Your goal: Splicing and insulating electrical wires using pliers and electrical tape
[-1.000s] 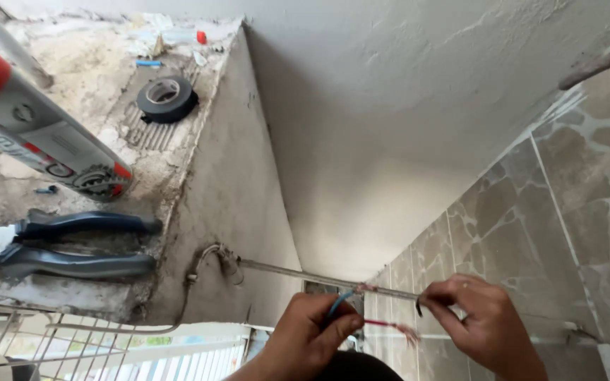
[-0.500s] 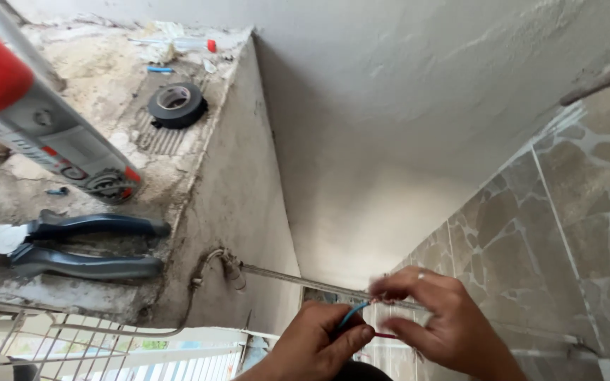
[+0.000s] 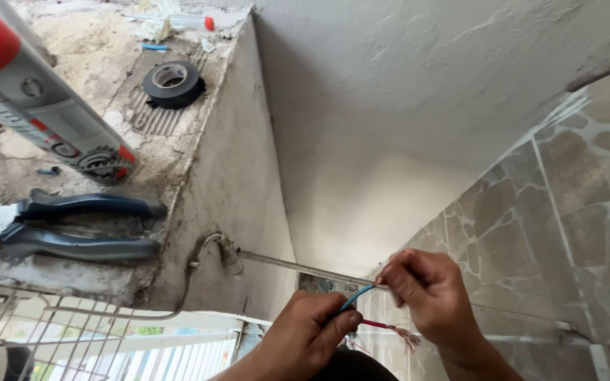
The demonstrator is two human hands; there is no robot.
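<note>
Low in the view, beside the stone-patterned tiled wall (image 3: 552, 233), the left hand (image 3: 305, 335) has its fingers (image 3: 344, 321) closed around two thin wires: a blue wire (image 3: 356, 296) that rises from the grip toward the other hand, and a red wire (image 3: 383, 326) that runs sideways out of the grip and ends in a frayed tuft of bare copper strands (image 3: 407, 337). The right hand (image 3: 432, 296) sits just beside the left, nearer the tiled wall, its fingers (image 3: 393, 279) pinched shut on the upper end of the blue wire; the red wire's frayed end lies just under its palm. Behind both hands a thin grey rod (image 3: 284, 264) runs from the plastered ledge (image 3: 178, 183) toward the tiled wall, with a pale cable (image 3: 202, 250) curling out near its ledge end. Well away from the tiled wall, on top of the rough ledge, lie blue-handled pliers (image 3: 72, 226), a roll of black tape (image 3: 172, 83) and a red and grey spirit level (image 3: 44, 116) that slants across the ledge's top. A white wire grille (image 3: 51, 331) hangs below the ledge, and plain plastered wall (image 3: 404, 106) fills the space above the hands
</note>
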